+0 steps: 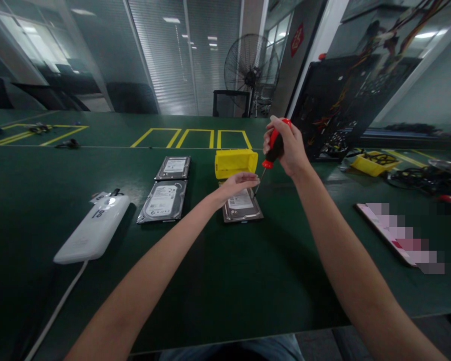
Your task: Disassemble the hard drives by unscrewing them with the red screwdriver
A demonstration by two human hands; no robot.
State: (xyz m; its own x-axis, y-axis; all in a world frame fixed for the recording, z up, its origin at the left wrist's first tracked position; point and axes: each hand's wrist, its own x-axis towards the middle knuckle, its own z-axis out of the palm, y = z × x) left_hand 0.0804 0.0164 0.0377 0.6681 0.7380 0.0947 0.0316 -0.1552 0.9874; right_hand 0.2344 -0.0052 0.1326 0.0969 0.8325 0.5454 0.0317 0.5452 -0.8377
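Observation:
My right hand (290, 145) is wrapped round a red and black screwdriver (274, 147), which tilts with its shaft pointing down to the right edge of a hard drive (241, 206). My left hand (238, 184) lies over the far part of that drive, fingers stretched toward the screwdriver's shaft and hiding part of the drive. Whether the tip sits in a screw is too small to tell. Just behind stands a yellow bin (236, 163). Two more hard drives, a nearer one (162, 200) and a farther one (173, 167), lie to the left.
At the left a white device (93, 233) trails a cable. A pink-white flat object (393, 233), partly pixelated, lies at the right. Behind it are a yellow tray (374, 164), tangled cables (421, 178) and an open computer case (334, 110). Yellow tape outlines mark the green table (225, 281).

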